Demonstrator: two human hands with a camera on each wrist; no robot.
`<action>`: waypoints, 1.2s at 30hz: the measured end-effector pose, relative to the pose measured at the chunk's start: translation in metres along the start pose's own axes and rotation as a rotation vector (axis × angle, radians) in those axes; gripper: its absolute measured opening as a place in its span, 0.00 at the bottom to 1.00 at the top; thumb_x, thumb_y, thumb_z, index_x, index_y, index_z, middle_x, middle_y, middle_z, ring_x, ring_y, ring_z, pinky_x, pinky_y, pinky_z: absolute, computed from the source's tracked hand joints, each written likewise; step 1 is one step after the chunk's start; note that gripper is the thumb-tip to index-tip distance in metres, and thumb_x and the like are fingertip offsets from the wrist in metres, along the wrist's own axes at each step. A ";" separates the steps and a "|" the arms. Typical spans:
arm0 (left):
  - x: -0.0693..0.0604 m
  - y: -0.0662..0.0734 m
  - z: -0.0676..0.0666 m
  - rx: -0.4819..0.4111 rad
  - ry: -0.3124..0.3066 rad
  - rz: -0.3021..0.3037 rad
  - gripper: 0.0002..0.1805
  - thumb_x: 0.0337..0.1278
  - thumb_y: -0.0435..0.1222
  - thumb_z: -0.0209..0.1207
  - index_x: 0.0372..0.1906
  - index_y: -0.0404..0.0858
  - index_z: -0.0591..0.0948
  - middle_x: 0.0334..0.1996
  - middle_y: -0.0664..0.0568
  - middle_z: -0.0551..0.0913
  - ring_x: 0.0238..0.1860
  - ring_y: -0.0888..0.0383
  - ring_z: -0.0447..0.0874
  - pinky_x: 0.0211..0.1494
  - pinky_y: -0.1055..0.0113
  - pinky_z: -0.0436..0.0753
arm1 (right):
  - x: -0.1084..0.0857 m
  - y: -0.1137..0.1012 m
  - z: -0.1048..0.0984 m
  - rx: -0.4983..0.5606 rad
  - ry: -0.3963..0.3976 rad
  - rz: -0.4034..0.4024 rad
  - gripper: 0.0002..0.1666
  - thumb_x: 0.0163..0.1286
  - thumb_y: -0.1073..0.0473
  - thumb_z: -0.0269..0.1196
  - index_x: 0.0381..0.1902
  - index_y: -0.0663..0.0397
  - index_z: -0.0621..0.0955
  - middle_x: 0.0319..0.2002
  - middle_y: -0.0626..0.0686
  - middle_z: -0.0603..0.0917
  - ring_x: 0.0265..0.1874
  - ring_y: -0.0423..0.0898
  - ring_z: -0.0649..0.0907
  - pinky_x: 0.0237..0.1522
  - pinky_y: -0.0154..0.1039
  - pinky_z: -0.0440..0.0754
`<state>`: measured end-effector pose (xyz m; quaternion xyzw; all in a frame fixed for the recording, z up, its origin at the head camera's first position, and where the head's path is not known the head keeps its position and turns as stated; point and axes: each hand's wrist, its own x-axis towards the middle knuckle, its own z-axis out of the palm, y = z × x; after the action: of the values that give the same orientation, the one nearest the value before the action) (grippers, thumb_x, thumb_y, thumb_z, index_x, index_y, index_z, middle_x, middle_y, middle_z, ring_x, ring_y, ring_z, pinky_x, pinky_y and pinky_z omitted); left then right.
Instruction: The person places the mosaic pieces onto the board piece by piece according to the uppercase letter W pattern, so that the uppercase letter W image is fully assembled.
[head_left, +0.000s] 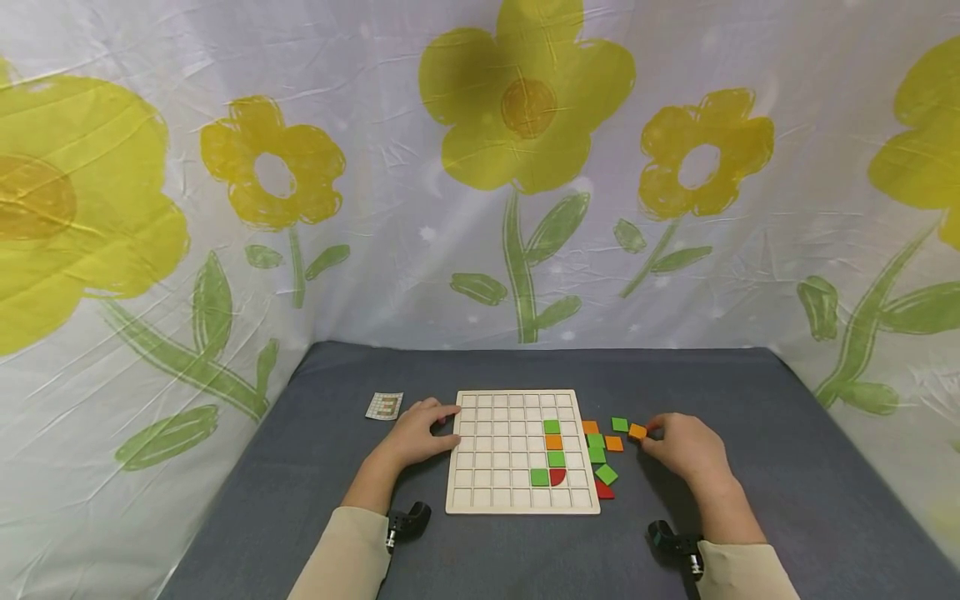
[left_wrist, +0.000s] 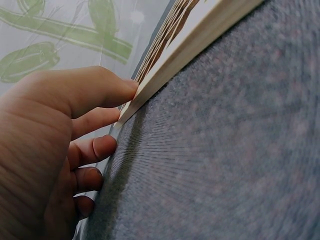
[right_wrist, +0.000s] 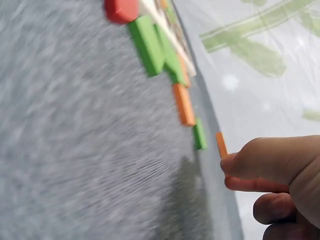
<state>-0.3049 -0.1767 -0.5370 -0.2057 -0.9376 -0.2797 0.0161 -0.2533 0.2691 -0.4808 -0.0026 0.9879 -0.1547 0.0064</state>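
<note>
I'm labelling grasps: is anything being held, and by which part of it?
The right hand pinches an orange tile by its right side in the head view. The left hand touches the board at its left edge.

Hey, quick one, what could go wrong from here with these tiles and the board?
The orange tile is pinched at one end by the right hand, so it might slip. The loose tiles lie between that hand and the board, so moving across could knock them. The left hand touches the board's left edge; a push might shift it into them.
</note>
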 end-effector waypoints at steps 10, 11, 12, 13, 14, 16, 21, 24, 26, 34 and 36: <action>0.000 -0.001 0.000 0.000 -0.003 0.008 0.30 0.61 0.48 0.68 0.67 0.45 0.81 0.37 0.59 0.71 0.38 0.57 0.65 0.43 0.55 0.67 | -0.009 -0.022 -0.018 0.029 0.045 -0.046 0.20 0.65 0.52 0.69 0.48 0.60 0.87 0.44 0.62 0.87 0.29 0.51 0.82 0.30 0.51 0.80; 0.000 0.000 -0.001 0.002 -0.003 0.010 0.30 0.61 0.48 0.68 0.67 0.45 0.81 0.37 0.59 0.71 0.38 0.57 0.65 0.43 0.55 0.67 | -0.011 -0.025 -0.019 0.036 0.046 -0.054 0.20 0.65 0.52 0.69 0.49 0.59 0.87 0.44 0.61 0.88 0.28 0.50 0.81 0.30 0.49 0.79; 0.000 0.000 -0.001 0.004 -0.003 0.012 0.30 0.61 0.48 0.68 0.67 0.45 0.81 0.37 0.59 0.71 0.38 0.57 0.65 0.43 0.55 0.67 | -0.012 -0.028 -0.020 0.046 0.046 -0.066 0.20 0.65 0.52 0.69 0.49 0.59 0.87 0.43 0.60 0.88 0.27 0.49 0.80 0.28 0.48 0.78; 0.000 0.000 -0.001 0.004 -0.005 0.014 0.30 0.61 0.48 0.68 0.67 0.44 0.81 0.37 0.58 0.71 0.38 0.57 0.65 0.43 0.55 0.67 | -0.014 -0.032 -0.020 0.054 0.049 -0.077 0.20 0.65 0.52 0.68 0.50 0.59 0.87 0.42 0.59 0.88 0.25 0.48 0.79 0.27 0.47 0.77; -0.001 0.001 -0.001 0.004 -0.006 0.015 0.30 0.61 0.48 0.68 0.67 0.44 0.81 0.36 0.58 0.71 0.38 0.57 0.64 0.43 0.55 0.67 | -0.015 -0.035 -0.020 0.060 0.054 -0.092 0.20 0.65 0.52 0.69 0.50 0.59 0.87 0.41 0.58 0.87 0.24 0.47 0.77 0.26 0.45 0.76; -0.001 0.001 -0.002 0.004 -0.007 0.014 0.30 0.61 0.48 0.68 0.67 0.44 0.81 0.36 0.58 0.71 0.38 0.57 0.65 0.43 0.55 0.67 | -0.018 -0.043 -0.020 0.071 0.068 -0.123 0.19 0.65 0.52 0.69 0.49 0.58 0.87 0.37 0.55 0.87 0.23 0.45 0.75 0.24 0.43 0.73; -0.001 0.002 -0.002 -0.003 -0.003 0.011 0.30 0.61 0.47 0.68 0.67 0.44 0.81 0.36 0.58 0.71 0.38 0.57 0.65 0.43 0.55 0.67 | -0.024 -0.065 -0.018 0.086 0.109 -0.206 0.16 0.65 0.54 0.69 0.47 0.55 0.88 0.26 0.50 0.82 0.18 0.44 0.71 0.20 0.40 0.66; -0.002 0.002 -0.002 -0.009 -0.003 0.012 0.30 0.61 0.47 0.68 0.67 0.44 0.81 0.36 0.58 0.71 0.38 0.57 0.65 0.43 0.55 0.67 | -0.028 -0.076 -0.016 0.089 0.136 -0.248 0.14 0.64 0.55 0.69 0.46 0.54 0.89 0.30 0.49 0.84 0.21 0.42 0.74 0.21 0.39 0.68; -0.002 0.002 -0.002 -0.008 -0.005 0.014 0.30 0.61 0.47 0.68 0.67 0.44 0.81 0.36 0.58 0.71 0.38 0.57 0.64 0.43 0.55 0.67 | -0.030 -0.082 -0.016 0.095 0.141 -0.266 0.14 0.63 0.55 0.69 0.45 0.53 0.89 0.32 0.49 0.85 0.23 0.43 0.77 0.21 0.39 0.69; -0.002 0.003 -0.003 -0.004 -0.006 0.016 0.30 0.61 0.48 0.68 0.67 0.44 0.81 0.36 0.58 0.71 0.37 0.57 0.64 0.43 0.55 0.66 | -0.033 -0.103 -0.011 0.106 0.153 -0.334 0.12 0.60 0.55 0.67 0.41 0.49 0.90 0.38 0.47 0.87 0.31 0.42 0.80 0.31 0.42 0.76; -0.002 0.003 -0.003 -0.007 -0.004 0.016 0.30 0.61 0.47 0.68 0.67 0.44 0.81 0.36 0.58 0.71 0.37 0.57 0.64 0.43 0.55 0.66 | -0.033 -0.108 -0.008 0.110 0.140 -0.344 0.12 0.59 0.55 0.68 0.41 0.48 0.90 0.35 0.46 0.86 0.29 0.41 0.79 0.30 0.42 0.76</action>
<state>-0.3024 -0.1765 -0.5335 -0.2139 -0.9350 -0.2825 0.0160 -0.2205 0.1692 -0.4395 -0.1602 0.9611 -0.2070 -0.0887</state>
